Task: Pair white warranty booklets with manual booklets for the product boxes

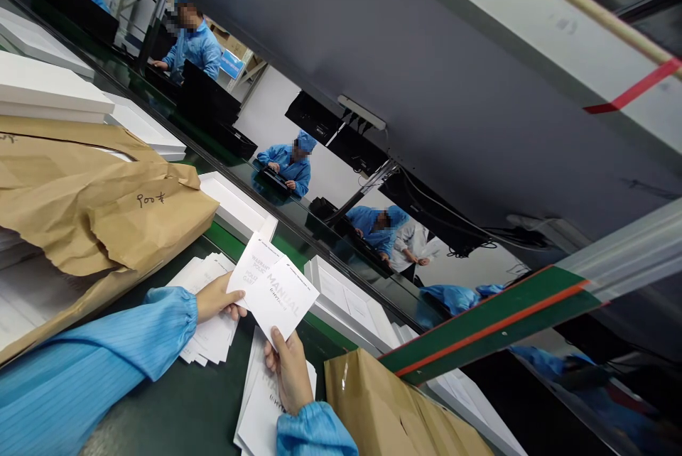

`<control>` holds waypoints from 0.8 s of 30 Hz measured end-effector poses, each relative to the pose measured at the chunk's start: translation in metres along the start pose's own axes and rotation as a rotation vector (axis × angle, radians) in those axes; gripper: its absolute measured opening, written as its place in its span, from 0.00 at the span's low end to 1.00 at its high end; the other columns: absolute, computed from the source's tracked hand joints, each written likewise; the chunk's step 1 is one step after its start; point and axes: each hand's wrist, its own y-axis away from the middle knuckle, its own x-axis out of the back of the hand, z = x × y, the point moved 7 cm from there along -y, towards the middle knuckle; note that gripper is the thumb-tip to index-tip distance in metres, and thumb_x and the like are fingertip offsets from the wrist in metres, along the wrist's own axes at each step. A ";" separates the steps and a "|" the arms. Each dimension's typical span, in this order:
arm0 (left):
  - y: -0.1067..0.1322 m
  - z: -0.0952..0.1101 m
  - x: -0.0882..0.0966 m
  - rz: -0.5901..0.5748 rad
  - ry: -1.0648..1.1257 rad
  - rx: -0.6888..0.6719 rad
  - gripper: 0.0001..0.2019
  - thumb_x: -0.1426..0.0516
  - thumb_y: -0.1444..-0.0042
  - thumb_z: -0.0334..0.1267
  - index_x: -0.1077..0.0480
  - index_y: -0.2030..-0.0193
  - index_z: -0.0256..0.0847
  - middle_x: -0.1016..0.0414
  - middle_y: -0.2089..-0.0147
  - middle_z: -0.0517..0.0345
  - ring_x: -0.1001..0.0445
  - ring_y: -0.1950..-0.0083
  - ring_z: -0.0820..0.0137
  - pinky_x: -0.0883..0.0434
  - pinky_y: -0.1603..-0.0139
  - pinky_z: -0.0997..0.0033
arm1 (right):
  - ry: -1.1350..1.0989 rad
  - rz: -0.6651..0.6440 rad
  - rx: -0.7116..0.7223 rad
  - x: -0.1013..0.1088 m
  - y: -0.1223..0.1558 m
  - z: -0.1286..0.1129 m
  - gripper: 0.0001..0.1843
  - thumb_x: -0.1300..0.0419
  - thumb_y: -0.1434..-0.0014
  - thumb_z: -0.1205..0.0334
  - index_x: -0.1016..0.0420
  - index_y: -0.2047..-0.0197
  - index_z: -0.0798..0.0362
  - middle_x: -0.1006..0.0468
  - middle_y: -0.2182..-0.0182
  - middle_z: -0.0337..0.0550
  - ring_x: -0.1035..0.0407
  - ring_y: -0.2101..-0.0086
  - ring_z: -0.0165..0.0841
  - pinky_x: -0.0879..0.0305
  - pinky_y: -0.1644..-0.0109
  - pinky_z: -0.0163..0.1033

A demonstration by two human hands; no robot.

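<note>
Between the thumb and fingers of my left hand (218,297) is a white warranty policy booklet (251,268). My right hand (289,371) pinches the lower edge of a white manual (285,297), whose printed face is towards me. The manual overlaps the right part of the warranty booklet. Under and behind my left hand lies a loose stack of white booklets (205,342). Beneath my right hand is another pile of manuals (259,417), partly covered by the hand and sleeve.
A torn brown paper package (154,229) with white papers inside lies at left. At lower right stands a brown paper-wrapped bundle (394,406). White box trays (352,307) line the belt beyond. A green post (490,324) slants at right. Several people in blue work across the line.
</note>
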 end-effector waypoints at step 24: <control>0.000 0.001 -0.001 0.011 -0.002 0.022 0.19 0.49 0.55 0.45 0.46 0.60 0.35 0.29 0.78 0.57 0.33 0.82 0.75 0.45 0.82 0.79 | 0.000 -0.002 -0.002 -0.002 0.002 -0.004 0.15 0.49 0.51 0.51 0.40 0.66 0.56 0.38 0.85 0.32 0.49 0.86 0.21 0.55 0.84 0.28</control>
